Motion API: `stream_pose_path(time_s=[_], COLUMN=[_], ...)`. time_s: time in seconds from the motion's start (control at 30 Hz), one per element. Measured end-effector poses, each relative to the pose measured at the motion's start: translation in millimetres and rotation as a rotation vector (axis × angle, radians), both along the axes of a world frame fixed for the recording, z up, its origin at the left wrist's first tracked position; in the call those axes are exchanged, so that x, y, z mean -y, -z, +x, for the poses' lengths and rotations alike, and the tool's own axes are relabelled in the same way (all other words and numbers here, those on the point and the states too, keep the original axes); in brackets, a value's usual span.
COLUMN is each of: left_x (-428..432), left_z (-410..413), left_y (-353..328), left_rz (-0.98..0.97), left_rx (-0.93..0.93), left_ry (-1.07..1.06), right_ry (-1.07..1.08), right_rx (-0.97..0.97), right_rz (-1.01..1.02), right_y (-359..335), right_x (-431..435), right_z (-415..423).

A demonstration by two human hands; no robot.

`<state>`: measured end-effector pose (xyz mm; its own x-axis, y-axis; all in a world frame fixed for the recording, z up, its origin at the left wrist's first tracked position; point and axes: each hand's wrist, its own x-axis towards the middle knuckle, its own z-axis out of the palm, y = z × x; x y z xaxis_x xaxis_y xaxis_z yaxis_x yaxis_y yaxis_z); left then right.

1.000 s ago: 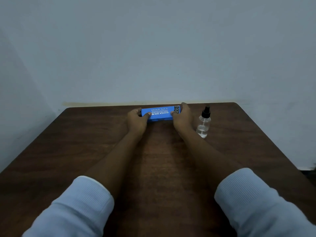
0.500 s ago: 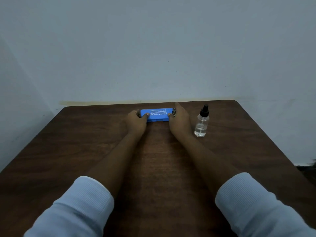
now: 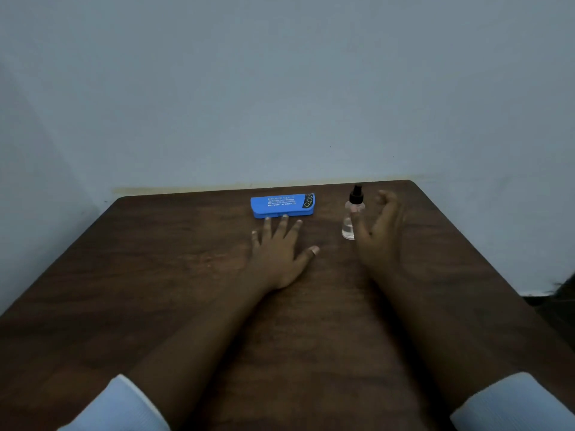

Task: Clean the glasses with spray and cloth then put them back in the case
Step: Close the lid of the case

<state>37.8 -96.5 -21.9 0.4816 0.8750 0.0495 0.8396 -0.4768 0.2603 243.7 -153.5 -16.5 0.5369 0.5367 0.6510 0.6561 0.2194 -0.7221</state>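
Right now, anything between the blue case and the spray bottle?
Nothing: the head view shows only bare table between the blue case and the spray bottle. The left hand rests nearer the person, off that line.

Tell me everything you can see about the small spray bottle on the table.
The spray bottle is small, with a clear body and a black spray top. A little clear liquid sits at its bottom. It stands upright on the brown table, near the far edge, right of the blue case and apart from it. The right hand curves beside it; whether it touches the bottle is unclear.
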Motion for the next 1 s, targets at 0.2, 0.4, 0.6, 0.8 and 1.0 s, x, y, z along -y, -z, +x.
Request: stream_pose_path(time_s=[0.2,0.4,0.6,0.8,1.0], left_x=[9,8,8,9,8], left_z=[7,9,12,11,11], left_y=[7,8,7,8,9], left_rz=[-0.018,-0.038,-0.040,-0.026,-0.020], left_rx=[-0.120,-0.166,-0.166,-0.138,-0.123], left_ry=[-0.009,-0.029,-0.030,-0.032,-0.035], right_ry=[-0.157,-0.107,-0.144,-0.155,-0.159], right_rx=[-0.041,-0.065,-0.058,-0.042,-0.050], right_rz=[-0.324,-0.399,-0.349,-0.354,-0.359], right_y=[16,18,3,-5,-2], right_x=[-10,-25,-44,-78,-100], right_z=[3,7,8,9,6])
